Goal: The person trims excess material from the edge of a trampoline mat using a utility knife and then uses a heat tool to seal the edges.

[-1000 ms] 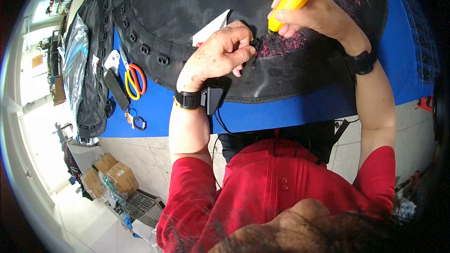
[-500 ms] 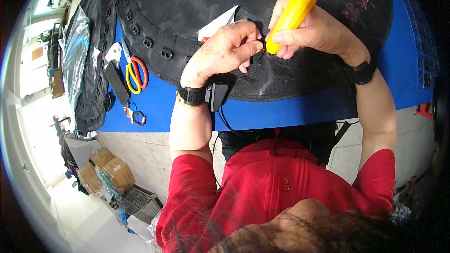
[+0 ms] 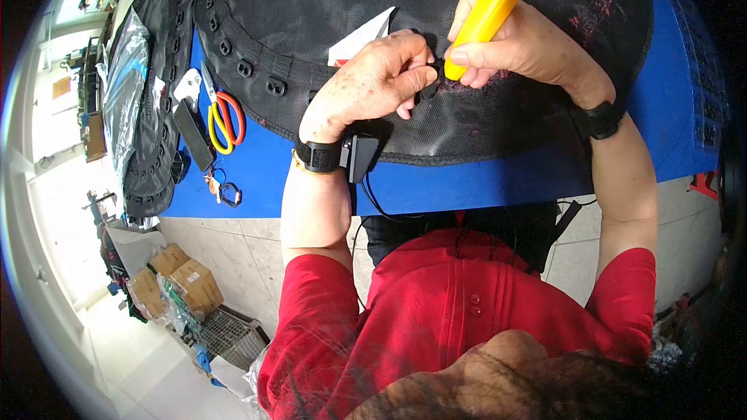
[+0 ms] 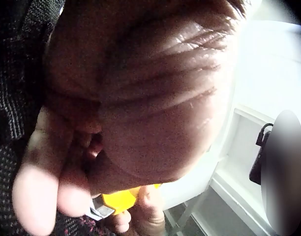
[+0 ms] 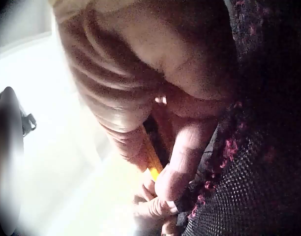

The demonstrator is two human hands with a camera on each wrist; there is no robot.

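A black mesh trampoline mat (image 3: 482,132) with mirrored white lettering lies under both hands. My right hand (image 3: 537,47) grips a yellow-handled tool (image 3: 489,12), its lower end down at the mat beside my left fingers. In the left wrist view a flat metallic tip shows on the yellow tool (image 4: 120,200). My left hand (image 3: 362,85) pinches black material at the mat's edge band between thumb and forefinger; the pinched part is mostly hidden. Pink thread bits (image 5: 231,147) cling to the mesh beside my right fingers.
Left of the mat, on the blue table cover (image 3: 257,194), lie scissors (image 3: 224,120) with red and yellow handles, a dark flat case (image 3: 193,136) and a small ring (image 3: 230,194). A second black mat (image 3: 152,179) under clear plastic is at far left. A white paper (image 3: 366,37) lies behind my left hand.
The yellow tool came down and closer to my left fingers, then lifted slightly. My left hand shifted a little right, still pinching. Less pink thread shows near the tool than a second ago.
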